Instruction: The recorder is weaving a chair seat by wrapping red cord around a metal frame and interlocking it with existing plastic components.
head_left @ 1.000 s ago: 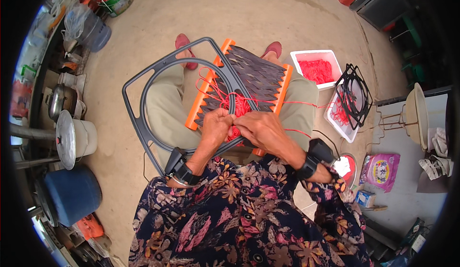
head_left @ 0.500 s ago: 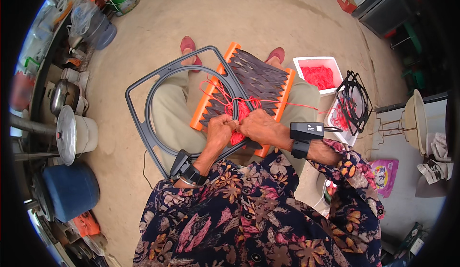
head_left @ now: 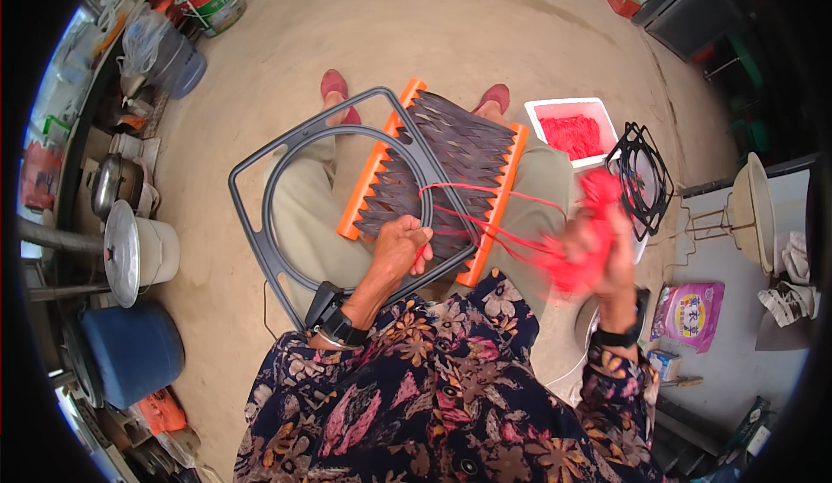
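Head view: the taut red plastic strings (head_left: 485, 223) run across the middle of the frame, from the orange-edged woven dark-strip panel (head_left: 442, 171) on the lap out right to the blurred right hand (head_left: 607, 253), closed on a red bundle; the left hand (head_left: 400, 245), fingers curled, presses the panel beside the grey plastic frame (head_left: 286, 180), nearer the weave
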`<state>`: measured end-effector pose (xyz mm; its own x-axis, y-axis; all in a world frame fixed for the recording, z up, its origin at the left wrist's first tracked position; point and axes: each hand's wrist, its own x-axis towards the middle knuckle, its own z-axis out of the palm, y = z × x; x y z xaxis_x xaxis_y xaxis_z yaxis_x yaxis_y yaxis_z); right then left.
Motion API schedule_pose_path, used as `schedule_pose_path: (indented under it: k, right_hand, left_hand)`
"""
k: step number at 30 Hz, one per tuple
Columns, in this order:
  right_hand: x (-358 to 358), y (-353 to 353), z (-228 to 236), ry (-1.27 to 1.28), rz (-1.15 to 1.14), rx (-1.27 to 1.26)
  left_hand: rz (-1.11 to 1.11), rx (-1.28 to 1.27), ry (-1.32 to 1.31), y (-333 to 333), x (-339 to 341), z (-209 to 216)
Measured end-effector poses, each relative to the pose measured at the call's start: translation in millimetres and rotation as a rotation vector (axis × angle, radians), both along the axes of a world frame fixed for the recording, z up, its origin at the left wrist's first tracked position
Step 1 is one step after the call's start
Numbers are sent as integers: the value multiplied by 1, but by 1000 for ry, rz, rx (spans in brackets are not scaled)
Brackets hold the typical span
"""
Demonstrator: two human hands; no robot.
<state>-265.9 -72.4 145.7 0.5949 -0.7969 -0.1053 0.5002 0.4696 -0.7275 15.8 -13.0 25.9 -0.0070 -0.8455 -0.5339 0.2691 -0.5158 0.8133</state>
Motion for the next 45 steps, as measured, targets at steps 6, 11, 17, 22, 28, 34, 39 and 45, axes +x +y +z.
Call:
schedule_pose_path:
  k: [6,11,17,22,28,34,39,45]
  right_hand:
    - [-278,59,-81,1415,-715,-20]
    - [-283,81,-46,1160,-686,220]
    - [-179,61,-35,861,-714,64]
    - [-13,61,-47,918,-50,-203]
    - [-11,67,-50,949,-168,-114]
    - [-154,99,-43,74,-919,26]
    - [-235,116,-73,84,-949,145]
    - [-234,103,-81,41,-857,171]
  left_hand:
    - [-205,-43,107,8,-36,20]
    - [-98,-22,8,8,-30,13]
    - [4,-53,-10,6,-21,16]
    - [20,-106,-1,4,-19,26]
    - [48,-110,-2,7,-15,34]
    - [144,-125,55,5,-1,20]
    - [150,-87,165,2,-7,25]
    - [187,-117,198,1,-3,33]
